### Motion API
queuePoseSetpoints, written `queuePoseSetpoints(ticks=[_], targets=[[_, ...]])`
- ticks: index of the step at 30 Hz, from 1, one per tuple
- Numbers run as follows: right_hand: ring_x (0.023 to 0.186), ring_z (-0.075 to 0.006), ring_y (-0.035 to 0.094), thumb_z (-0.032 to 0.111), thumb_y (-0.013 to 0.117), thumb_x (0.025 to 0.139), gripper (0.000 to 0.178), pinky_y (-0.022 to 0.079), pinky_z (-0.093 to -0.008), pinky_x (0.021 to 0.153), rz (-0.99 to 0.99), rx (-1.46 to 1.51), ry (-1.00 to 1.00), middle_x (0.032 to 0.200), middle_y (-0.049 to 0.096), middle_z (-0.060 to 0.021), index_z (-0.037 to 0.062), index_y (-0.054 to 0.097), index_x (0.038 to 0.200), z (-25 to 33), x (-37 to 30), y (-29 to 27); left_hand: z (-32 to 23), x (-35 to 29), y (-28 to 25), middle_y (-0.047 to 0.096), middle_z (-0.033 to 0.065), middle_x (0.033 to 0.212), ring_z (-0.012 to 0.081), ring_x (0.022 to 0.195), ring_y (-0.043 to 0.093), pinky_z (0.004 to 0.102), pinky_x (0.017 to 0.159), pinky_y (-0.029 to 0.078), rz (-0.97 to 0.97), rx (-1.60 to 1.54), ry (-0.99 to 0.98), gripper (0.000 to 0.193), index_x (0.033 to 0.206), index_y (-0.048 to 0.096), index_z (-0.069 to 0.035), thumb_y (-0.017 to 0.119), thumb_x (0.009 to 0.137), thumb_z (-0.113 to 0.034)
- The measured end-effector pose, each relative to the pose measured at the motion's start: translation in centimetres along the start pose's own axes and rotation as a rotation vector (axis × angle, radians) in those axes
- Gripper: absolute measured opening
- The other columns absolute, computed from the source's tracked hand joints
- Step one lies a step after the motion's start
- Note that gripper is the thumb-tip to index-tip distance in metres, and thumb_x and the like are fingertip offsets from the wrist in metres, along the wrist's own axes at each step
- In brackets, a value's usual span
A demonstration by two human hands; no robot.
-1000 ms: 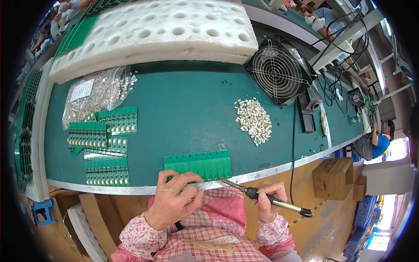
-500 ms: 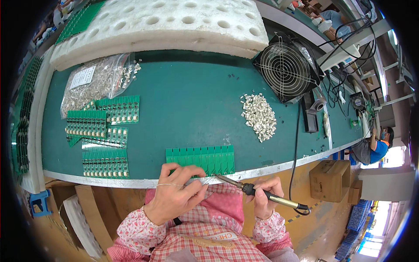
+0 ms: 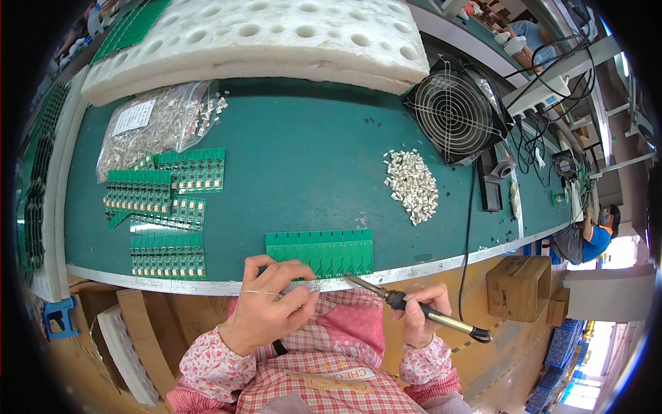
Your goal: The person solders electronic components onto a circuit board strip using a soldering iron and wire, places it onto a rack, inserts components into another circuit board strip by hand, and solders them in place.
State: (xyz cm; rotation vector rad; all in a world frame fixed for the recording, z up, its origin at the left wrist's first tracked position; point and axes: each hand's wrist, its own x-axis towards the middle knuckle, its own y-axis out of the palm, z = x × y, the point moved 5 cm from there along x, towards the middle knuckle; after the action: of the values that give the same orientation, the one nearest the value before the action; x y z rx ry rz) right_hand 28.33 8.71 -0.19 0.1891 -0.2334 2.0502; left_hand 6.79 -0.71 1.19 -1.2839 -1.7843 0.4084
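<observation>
A green panel of joined circuit boards (image 3: 321, 252) lies at the table's front edge. In my right hand (image 3: 424, 312) is a soldering iron (image 3: 396, 299), held like a pen, its tip at the panel's near edge, right of the middle. My left hand (image 3: 269, 300) is closed at the panel's near left corner, with a thin pale wire, apparently solder (image 3: 261, 292), running across the fingers. The wire's working end is hard to make out. Something greyish shows under the fingertips, partly hidden.
At the left lie several populated boards (image 3: 165, 257) and a bag of small metal parts (image 3: 155, 127). A pile of similar parts (image 3: 412, 186) sits to the right, near a black fan (image 3: 452, 114). White foam (image 3: 255, 52) spans the back. The iron's cord (image 3: 469, 228) crosses the front edge.
My left hand has shifted a little left along the panel's near edge. The iron's tip stays at about the same place on the panel. The whole view has moved slightly.
</observation>
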Motion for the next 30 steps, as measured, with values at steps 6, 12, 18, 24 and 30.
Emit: queuePoseSetpoints(ticks=[6,12,18,24,30], targets=[[0.049,-0.0138,0.057,0.002,0.059,0.086,0.015,0.048,-0.0253,0.045,-0.04,0.052,-0.023,0.068,0.059,-0.0131,-0.0001,0.045,0.091,0.0,0.2,-0.3,0.3,0.0,0.2,0.061,0.0008,0.094,0.0159,0.079,0.059,0.037,0.078,0.036,-0.002,-0.025,0.006,0.021,0.066,0.053,-0.009,0.073,0.069,-0.007],[0.054,-0.0145,0.06,0.002,0.061,0.086,0.016,0.05,-0.0254,0.048,-0.01,0.072,0.044,0.073,0.062,-0.0137,-0.0008,0.047,0.093,-0.4,0.0,0.3,0.2,0.3,-0.1,0.061,-0.0003,0.094,0.0156,0.079,0.059,0.0367,0.078,0.036,0.006,-0.035,-0.007,0.019,0.067,0.054,-0.009,0.073,0.07,-0.009],[0.054,-0.0138,0.06,0.002,0.059,0.087,0.014,0.05,-0.0251,0.05,0.034,0.103,0.06,0.071,0.061,-0.0126,-0.0002,0.047,0.093,-0.6,0.4,0.9,0.2,0.2,0.2,0.06,-0.0013,0.094,0.0164,0.084,0.06,0.0371,0.079,0.037,0.008,-0.017,-0.017,0.016,0.069,0.056,-0.011,0.073,0.071,-0.01],[0.053,-0.0133,0.059,0.002,0.058,0.087,0.013,0.048,-0.0245,0.049,0.036,0.085,0.065,0.068,0.059,-0.011,-0.0003,0.047,0.091,-0.2,0.7,1.1,0.3,0.2,0.7,0.061,-0.0008,0.094,0.017,0.085,0.059,0.0369,0.076,0.035,-0.022,0.014,-0.004,0.024,0.062,0.05,-0.01,0.074,0.067,-0.008],[0.052,-0.0128,0.059,0.001,0.06,0.085,0.013,0.047,-0.0237,0.047,0.041,0.032,-0.023,0.066,0.059,-0.0093,-0.0003,0.048,0.089,-0.2,0.5,1.0,0.3,0.1,0.5,0.059,-0.0016,0.095,0.0154,0.085,0.059,0.0375,0.08,0.036,0.003,0.008,-0.012,0.014,0.073,0.059,-0.013,0.072,0.07,-0.011]])
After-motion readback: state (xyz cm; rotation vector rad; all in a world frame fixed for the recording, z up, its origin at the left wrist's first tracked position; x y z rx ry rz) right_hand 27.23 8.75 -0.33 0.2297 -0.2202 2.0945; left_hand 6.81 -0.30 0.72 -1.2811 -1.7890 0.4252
